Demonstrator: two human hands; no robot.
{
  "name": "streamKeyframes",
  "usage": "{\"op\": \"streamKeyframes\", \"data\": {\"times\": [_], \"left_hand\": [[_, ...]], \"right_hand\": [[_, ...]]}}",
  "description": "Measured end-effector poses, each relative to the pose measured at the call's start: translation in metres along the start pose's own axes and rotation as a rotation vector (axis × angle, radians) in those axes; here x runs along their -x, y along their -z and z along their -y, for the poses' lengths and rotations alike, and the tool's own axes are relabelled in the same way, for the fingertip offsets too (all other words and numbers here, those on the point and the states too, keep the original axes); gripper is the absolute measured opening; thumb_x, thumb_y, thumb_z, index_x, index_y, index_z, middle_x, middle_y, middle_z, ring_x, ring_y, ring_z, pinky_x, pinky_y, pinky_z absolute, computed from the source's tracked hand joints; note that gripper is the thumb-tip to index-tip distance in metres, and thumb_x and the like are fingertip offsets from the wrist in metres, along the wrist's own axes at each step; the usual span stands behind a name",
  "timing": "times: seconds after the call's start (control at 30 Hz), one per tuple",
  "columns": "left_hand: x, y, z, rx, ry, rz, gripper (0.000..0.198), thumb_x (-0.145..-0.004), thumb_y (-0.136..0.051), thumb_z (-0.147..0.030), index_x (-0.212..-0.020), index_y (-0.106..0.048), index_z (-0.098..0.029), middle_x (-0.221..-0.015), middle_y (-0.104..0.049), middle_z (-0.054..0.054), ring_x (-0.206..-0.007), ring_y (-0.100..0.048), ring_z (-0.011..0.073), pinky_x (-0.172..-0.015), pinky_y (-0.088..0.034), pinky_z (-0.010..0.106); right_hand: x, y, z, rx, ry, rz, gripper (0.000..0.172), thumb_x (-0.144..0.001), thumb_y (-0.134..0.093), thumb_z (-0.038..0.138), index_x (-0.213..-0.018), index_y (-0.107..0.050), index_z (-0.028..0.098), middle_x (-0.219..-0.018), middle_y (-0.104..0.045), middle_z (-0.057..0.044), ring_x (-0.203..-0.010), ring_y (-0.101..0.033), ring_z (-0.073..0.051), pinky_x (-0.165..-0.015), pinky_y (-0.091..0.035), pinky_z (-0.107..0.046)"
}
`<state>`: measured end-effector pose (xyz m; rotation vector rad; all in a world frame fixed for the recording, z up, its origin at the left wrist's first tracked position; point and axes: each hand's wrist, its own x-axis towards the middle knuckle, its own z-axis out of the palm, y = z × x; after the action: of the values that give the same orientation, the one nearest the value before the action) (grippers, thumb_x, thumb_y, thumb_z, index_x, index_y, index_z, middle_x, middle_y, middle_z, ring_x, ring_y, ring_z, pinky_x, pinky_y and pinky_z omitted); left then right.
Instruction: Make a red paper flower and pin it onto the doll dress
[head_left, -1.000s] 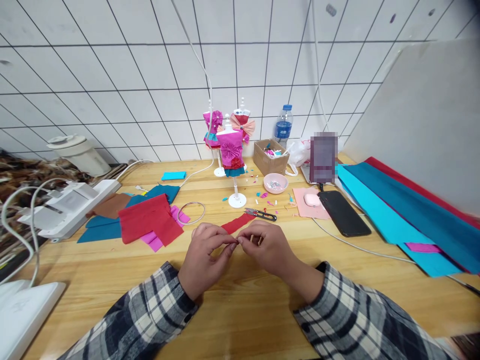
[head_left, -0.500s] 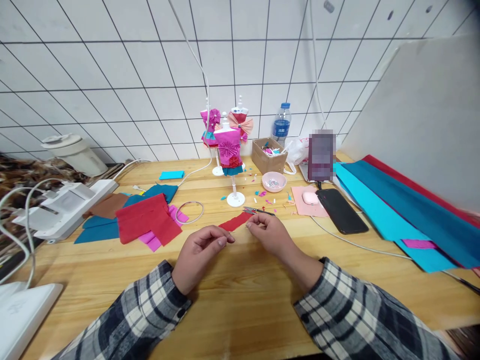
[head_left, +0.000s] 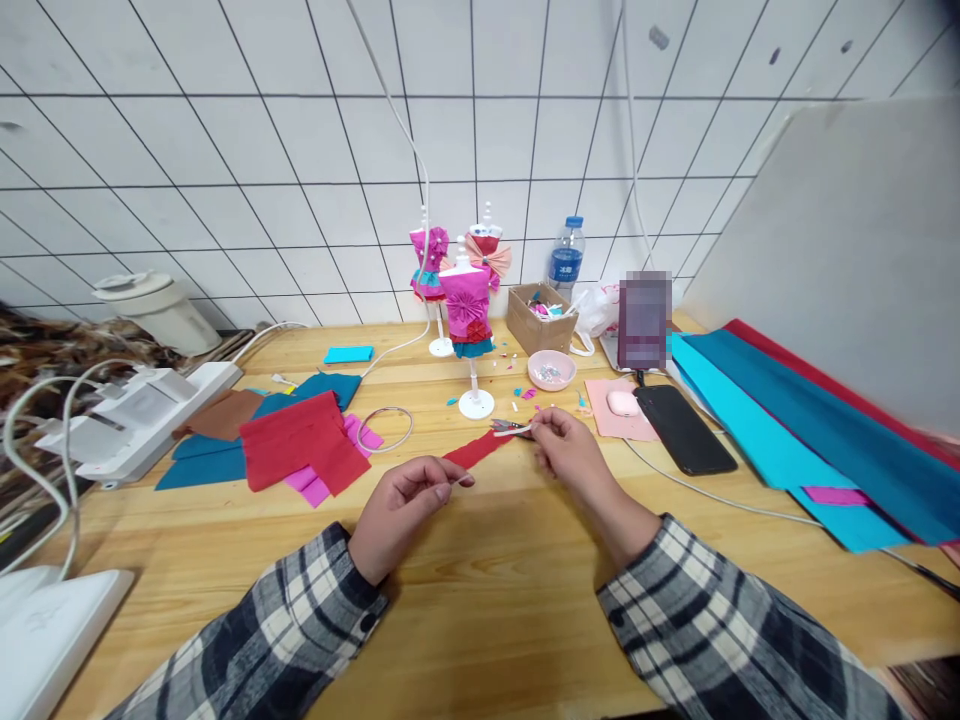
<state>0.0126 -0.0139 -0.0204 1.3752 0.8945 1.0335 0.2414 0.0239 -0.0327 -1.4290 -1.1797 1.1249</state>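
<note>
My right hand (head_left: 574,455) is closed in a pinch on a narrow white strip (head_left: 512,432), whose free end points left. Under that strip lie small thread snips (head_left: 504,424), partly covered by the hand. My left hand (head_left: 401,515) is closed, thumb against fingers, on a thin pale strip (head_left: 460,481) too small to name. Between and beyond the hands, a red strip of crepe paper (head_left: 478,449) rests on the table. Behind it stands a small white dress form (head_left: 476,403) dressed in a magenta, red and teal paper outfit (head_left: 467,292).
Two more dressed forms stand behind, near a cardboard box (head_left: 541,318), a water bottle (head_left: 566,255) and a pink bowl (head_left: 552,371). Folded red paper (head_left: 300,440) and a ring (head_left: 385,430) lie left. A black phone (head_left: 686,428) and long paper sheets (head_left: 832,430) occupy the right.
My right hand has moved up and to the right, away from the left hand, and the white strip now shows in it. The left hand has barely moved; the view has shifted slightly.
</note>
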Motion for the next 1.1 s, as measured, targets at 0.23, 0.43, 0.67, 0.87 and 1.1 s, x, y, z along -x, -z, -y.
{"op": "streamKeyframes", "data": {"times": [0.23, 0.43, 0.67, 0.87, 1.1], "left_hand": [[-0.006, -0.002, 0.0, -0.051, 0.022, -0.021, 0.028, -0.076, -0.065, -0.039, -0.064, -0.053, -0.017, -0.086, -0.07, 0.009, -0.088, -0.063, 0.0233, -0.08, -0.045, 0.034], [-0.007, -0.002, 0.002, -0.05, -0.001, 0.044, 0.028, -0.078, -0.064, -0.038, -0.063, -0.051, -0.018, -0.083, -0.069, 0.008, -0.085, -0.063, 0.0221, -0.079, -0.045, 0.034], [-0.007, 0.006, 0.007, -0.02, 0.008, 0.039, 0.026, -0.079, -0.063, -0.034, -0.064, -0.05, -0.018, -0.086, -0.069, 0.008, -0.085, -0.062, 0.0215, -0.078, -0.044, 0.034], [-0.01, 0.007, 0.009, 0.027, 0.032, 0.046, 0.024, -0.078, -0.064, -0.032, -0.065, -0.051, -0.017, -0.087, -0.07, 0.008, -0.085, -0.062, 0.021, -0.078, -0.044, 0.033], [-0.011, 0.003, 0.007, 0.019, 0.038, 0.036, 0.026, -0.077, -0.065, -0.033, -0.063, -0.051, -0.017, -0.086, -0.07, 0.008, -0.086, -0.062, 0.021, -0.079, -0.043, 0.032]], "right_hand": [[-0.057, 0.029, 0.047, -0.12, 0.219, -0.286, 0.026, -0.075, -0.058, 0.042, -0.085, -0.05, 0.019, -0.086, -0.071, -0.005, -0.05, -0.06, -0.01, -0.041, -0.044, -0.018], [-0.136, 0.041, 0.069, 0.32, 0.365, -0.568, 0.026, -0.081, -0.051, 0.036, -0.095, -0.06, 0.016, -0.087, -0.071, -0.009, -0.076, -0.066, -0.019, -0.064, -0.049, -0.028], [-0.172, 0.05, 0.057, 0.924, 0.368, -0.603, 0.026, -0.082, -0.053, 0.036, -0.097, -0.072, 0.026, -0.094, -0.069, -0.007, -0.086, -0.059, -0.024, -0.071, -0.04, -0.033], [-0.169, 0.064, 0.053, 1.064, 0.363, -0.599, 0.027, -0.08, -0.056, 0.043, -0.087, -0.073, 0.024, -0.092, -0.067, -0.008, -0.08, -0.058, -0.022, -0.062, -0.036, -0.031], [-0.144, 0.064, 0.059, 0.841, 0.385, -0.599, 0.041, -0.078, -0.061, 0.035, -0.114, -0.051, 0.02, -0.086, -0.069, -0.005, -0.071, -0.059, -0.02, -0.064, -0.04, -0.031]]}}
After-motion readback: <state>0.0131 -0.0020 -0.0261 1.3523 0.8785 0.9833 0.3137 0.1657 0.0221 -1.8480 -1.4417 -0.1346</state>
